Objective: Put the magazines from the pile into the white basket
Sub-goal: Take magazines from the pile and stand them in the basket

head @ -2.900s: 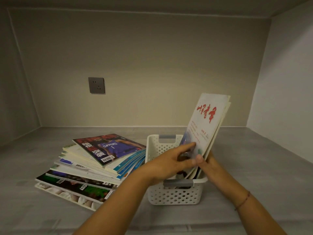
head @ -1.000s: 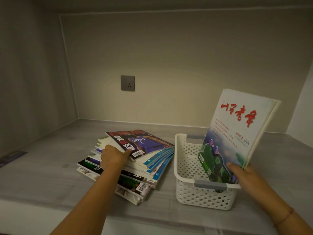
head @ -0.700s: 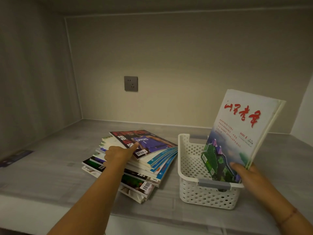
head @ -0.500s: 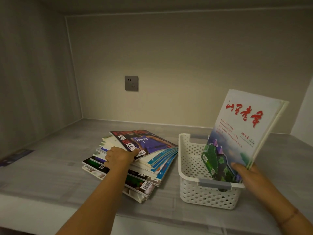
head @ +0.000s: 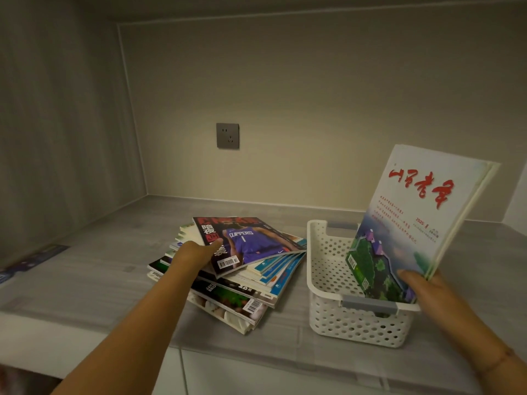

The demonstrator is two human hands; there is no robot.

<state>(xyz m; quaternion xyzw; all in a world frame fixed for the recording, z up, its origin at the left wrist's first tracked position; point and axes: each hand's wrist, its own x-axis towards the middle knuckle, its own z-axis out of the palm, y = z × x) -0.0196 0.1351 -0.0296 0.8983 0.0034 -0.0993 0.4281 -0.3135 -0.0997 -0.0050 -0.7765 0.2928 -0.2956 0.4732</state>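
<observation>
- The right hand point(head: 427, 283) is seen at the basket's point(head: 328, 303) near right corner; its fingers are closed on the lower edge of a white magazine point(head: 422, 212), with the thumb point(head: 407, 276) pressed on the cover.
- The white magazine is held tilted to the right, its bottom end inside the basket and most of it raised above the rim; more pages are held behind it, though how many cannot be told.
- The basket is set on the grey counter point(head: 85, 280), its grey near handle point(head: 369, 303) just below the magazine's lower edge.
- The pile point(head: 251, 292) is lying just left of the basket, apart from it, with the magazines fanned unevenly.
- The left hand point(head: 196, 252) is placed on the pile's left side; its thumb is laid on the top magazine point(head: 251, 240), a basketball cover, and the other fingers are curled under that cover's left edge, which is slightly raised.
- A grey socket point(head: 227, 135) is mounted on the back wall, well beyond the basket and to its left.
</observation>
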